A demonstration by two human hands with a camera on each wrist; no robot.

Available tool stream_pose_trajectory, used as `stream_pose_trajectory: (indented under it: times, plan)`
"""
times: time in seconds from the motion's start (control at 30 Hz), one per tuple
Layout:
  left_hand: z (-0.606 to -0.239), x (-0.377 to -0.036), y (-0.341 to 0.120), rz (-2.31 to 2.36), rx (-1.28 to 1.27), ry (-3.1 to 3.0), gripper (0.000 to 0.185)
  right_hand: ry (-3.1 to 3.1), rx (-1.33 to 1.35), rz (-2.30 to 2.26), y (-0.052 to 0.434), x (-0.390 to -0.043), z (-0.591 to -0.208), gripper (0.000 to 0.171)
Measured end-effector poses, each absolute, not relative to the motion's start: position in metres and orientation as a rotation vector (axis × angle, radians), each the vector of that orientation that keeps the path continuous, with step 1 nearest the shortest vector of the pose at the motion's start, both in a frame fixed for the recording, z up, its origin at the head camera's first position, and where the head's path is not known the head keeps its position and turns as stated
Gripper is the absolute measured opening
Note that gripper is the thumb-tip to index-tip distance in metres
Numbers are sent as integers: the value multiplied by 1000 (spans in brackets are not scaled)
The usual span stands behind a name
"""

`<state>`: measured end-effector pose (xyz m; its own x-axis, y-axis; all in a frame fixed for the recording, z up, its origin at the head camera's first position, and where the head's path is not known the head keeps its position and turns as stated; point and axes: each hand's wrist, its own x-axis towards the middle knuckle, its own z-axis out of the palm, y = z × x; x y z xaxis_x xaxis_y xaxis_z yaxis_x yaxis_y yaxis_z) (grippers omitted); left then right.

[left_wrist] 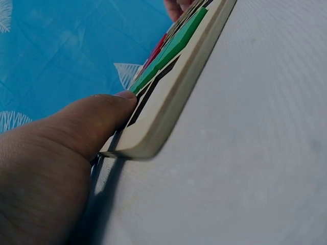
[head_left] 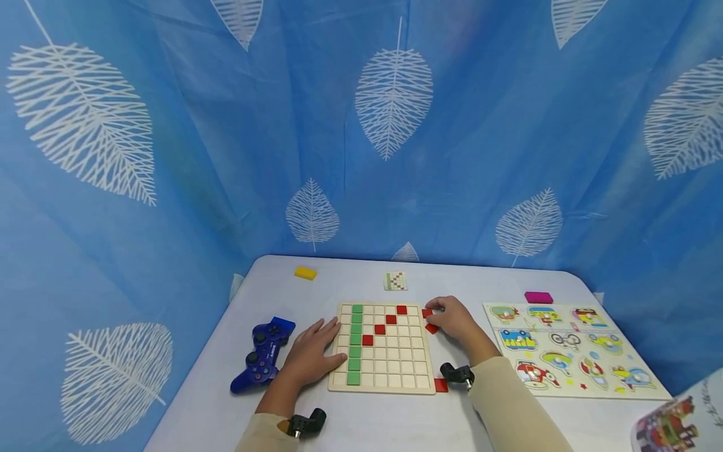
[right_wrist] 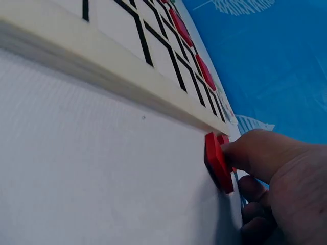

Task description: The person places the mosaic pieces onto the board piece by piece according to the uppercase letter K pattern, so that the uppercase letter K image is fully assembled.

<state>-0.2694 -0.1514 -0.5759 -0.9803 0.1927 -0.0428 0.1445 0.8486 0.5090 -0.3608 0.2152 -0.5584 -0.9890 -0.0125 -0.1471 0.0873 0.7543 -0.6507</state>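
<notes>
A wooden grid board (head_left: 395,365) lies on the table, with a column of green square tiles (head_left: 355,339) near its left side and several red tiles (head_left: 380,329) rising diagonally to the right. My left hand (head_left: 312,355) rests on the board's left edge, fingers spread and thumb on the rim. Beyond the right edge, my right hand (head_left: 454,320) pinches a red tile (right_wrist: 218,163), tilted on its edge; the fingertips behind it are hidden. Another red tile (head_left: 427,312) is close to those fingers. One more red tile (head_left: 441,385) lies by the board's lower right corner.
A small pattern card (head_left: 395,280) lies behind the board. Left stands a blue game controller (head_left: 261,358); a yellow block (head_left: 305,273) is at the back. On the right are a picture puzzle board (head_left: 565,358), a magenta block (head_left: 538,297) and a printed white object (head_left: 678,417).
</notes>
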Motion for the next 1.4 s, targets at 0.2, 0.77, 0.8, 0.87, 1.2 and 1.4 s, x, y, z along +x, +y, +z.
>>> stream_pose_trajectory:
  times: [0.2,0.77,0.8,0.87,1.2,1.4]
  plan:
    - [-575,-269,-151,810,274,2929,83,2829,92,-1062,212,-359,-555,26]
    - [-574,-267,-151,815,267,2929,84,2850,-381,-1121,115,-259,-548,11]
    - [-574,-267,-151,810,267,2930,84,2877,-398,-1095,113,-257,-550,11]
    - [-574,-267,-151,801,260,2934,84,2922,-419,-1065,110,-256,-552,11]
    - [-575,-268,-153,791,244,2941,83,2885,-432,-1112,115,-258,-553,13]
    - [-577,-266,-154,797,256,2937,84,2943,-8,-1224,158,-277,-547,28]
